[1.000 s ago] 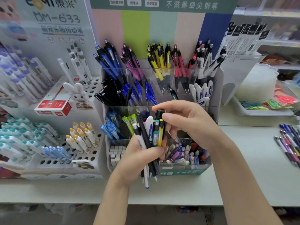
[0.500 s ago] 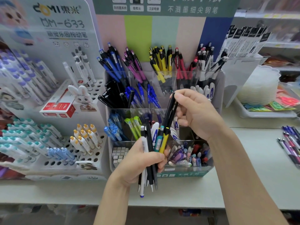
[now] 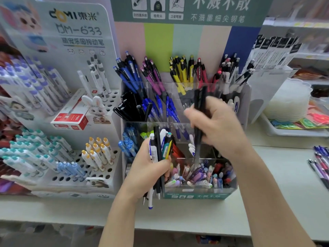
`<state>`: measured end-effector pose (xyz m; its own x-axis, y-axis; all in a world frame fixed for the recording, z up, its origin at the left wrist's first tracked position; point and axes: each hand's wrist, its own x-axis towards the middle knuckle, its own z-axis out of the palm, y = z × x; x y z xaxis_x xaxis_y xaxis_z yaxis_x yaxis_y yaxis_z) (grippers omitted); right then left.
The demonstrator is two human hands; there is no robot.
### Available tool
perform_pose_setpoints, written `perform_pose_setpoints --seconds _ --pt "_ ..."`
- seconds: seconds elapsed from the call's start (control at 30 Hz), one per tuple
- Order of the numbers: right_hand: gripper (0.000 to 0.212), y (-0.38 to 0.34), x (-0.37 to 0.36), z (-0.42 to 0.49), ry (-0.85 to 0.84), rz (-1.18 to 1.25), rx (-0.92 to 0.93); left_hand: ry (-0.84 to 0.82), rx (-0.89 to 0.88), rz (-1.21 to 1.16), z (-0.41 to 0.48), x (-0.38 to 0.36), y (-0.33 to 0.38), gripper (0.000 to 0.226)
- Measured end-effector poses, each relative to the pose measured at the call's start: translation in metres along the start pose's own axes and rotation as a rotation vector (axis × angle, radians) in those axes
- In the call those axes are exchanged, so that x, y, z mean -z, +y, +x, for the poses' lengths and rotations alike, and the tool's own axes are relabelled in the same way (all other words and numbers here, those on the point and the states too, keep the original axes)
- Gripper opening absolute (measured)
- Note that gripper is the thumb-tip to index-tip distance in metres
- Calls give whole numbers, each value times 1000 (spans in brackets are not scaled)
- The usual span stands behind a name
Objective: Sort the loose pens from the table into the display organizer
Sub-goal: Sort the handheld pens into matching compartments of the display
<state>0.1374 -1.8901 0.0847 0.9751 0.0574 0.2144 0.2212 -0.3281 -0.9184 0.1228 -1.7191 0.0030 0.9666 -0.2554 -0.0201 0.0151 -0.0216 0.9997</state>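
Clutching pen bundle (image 3: 161, 148) in left hand (image 3: 147, 173), pinching black pen (image 3: 199, 98) in right hand (image 3: 219, 126); risking bundle slipping, wrong organizer (image 3: 199, 195) compartment.

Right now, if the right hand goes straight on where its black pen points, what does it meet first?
Likely the mixed pens in the organizer's front compartment, below the right hand's black pen; depth unclear.

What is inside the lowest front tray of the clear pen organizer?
A jumble of short pens in purple, pink, blue and red. Its left end is hidden behind the left hand and the pen bundle it grips.
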Motion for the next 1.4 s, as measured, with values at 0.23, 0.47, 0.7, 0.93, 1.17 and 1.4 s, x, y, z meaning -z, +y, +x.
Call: perform_pose_setpoints --seconds 0.23,0.47,0.7,0.93,1.17,1.4 --pt "14 3 -34 -3 -202 -85 -39 55 -37 70 -1 -1 4 46" --pt "14 3 -42 10 -203 67 -93 -88 -38 -102 -3 5 7 20" --pt "15 10 -52 18 -228 196 -143 -86 1 -195 -2 23 0 27" --pt "16 -1 -32 43 46 383 -80 -5 81 -337 -8 42 -3 21" --pt "15 1 -55 50 515 8 313 189 69 -392 2 55 7 19" --pt "12 2 -91 63 564 -78 466 196 24 -436 10 65 15 20"
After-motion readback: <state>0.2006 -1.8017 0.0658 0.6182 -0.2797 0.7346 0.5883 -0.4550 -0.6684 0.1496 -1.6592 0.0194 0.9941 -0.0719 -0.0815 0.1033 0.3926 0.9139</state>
